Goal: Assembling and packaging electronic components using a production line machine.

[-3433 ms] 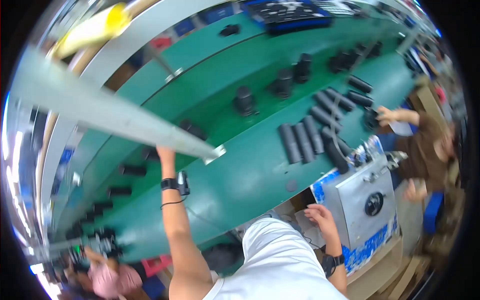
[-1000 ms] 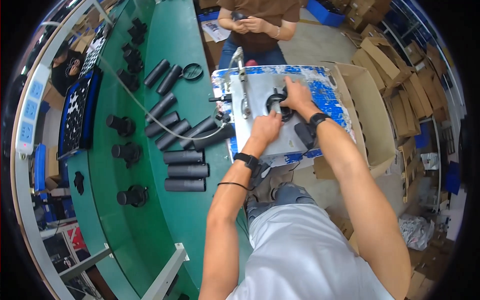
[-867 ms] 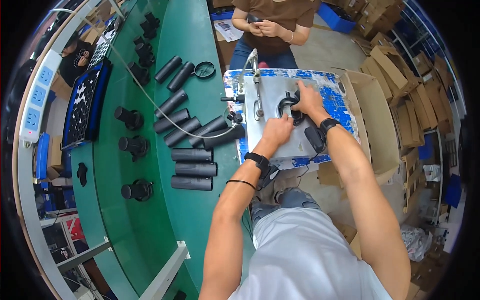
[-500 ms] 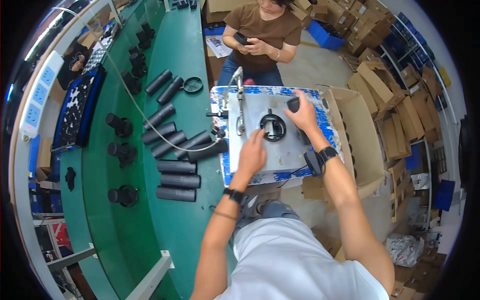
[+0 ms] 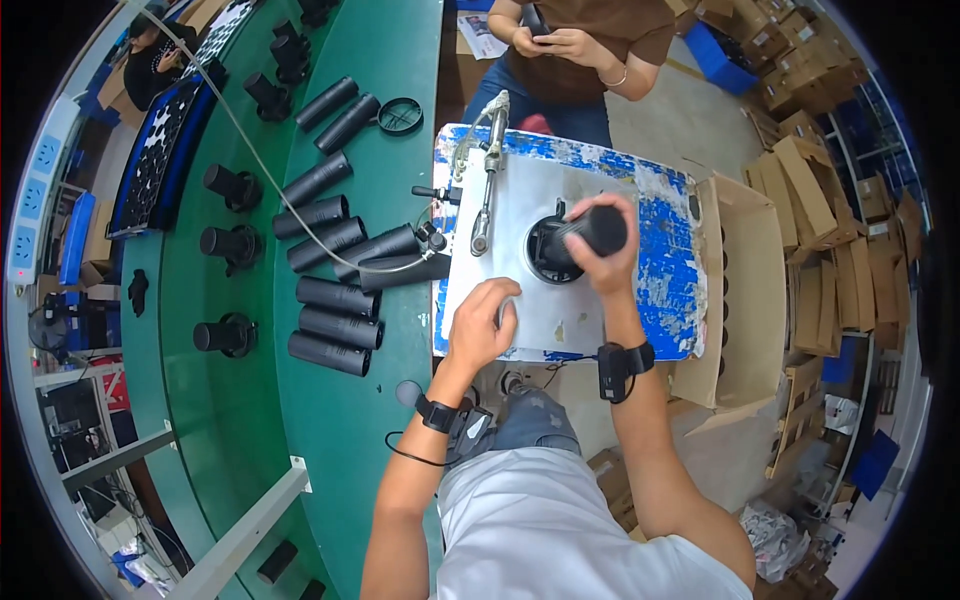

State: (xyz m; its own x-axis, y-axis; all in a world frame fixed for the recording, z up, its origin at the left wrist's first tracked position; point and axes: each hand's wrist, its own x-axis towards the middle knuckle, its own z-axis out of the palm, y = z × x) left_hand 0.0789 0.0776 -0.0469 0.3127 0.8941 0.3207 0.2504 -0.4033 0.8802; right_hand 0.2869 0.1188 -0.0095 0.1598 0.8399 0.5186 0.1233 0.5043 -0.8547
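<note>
My right hand point(image 5: 618, 262) is wrapped round a black cylinder point(image 5: 598, 232), holding it tilted over a black round fitting point(image 5: 541, 262) on the grey metal plate point(image 5: 530, 320). The cylinder's lower end meets or overlaps the fitting; whether they touch is hard to tell. Nearer me and to the left, my left hand point(image 5: 480, 325) rests at the plate's front, its fingers loosely bent, thumb apart, with nothing visible in it. A metal lever clamp point(image 5: 490, 190) stands at the plate's left side.
Several black tubes point(image 5: 335, 325) and a black ring point(image 5: 400, 116) lie on the green bench point(image 5: 400, 480). A hose point(image 5: 290, 205) crosses it. An open carton point(image 5: 752, 290) stands right of the blue-and-white worktable point(image 5: 668, 270). Across it, a person point(image 5: 590, 60) holds a dark part.
My right hand has brought the black cylinder leftward from the plate's right side to the fitting. My left hand has drawn back from the fitting toward me. The view has shifted.
</note>
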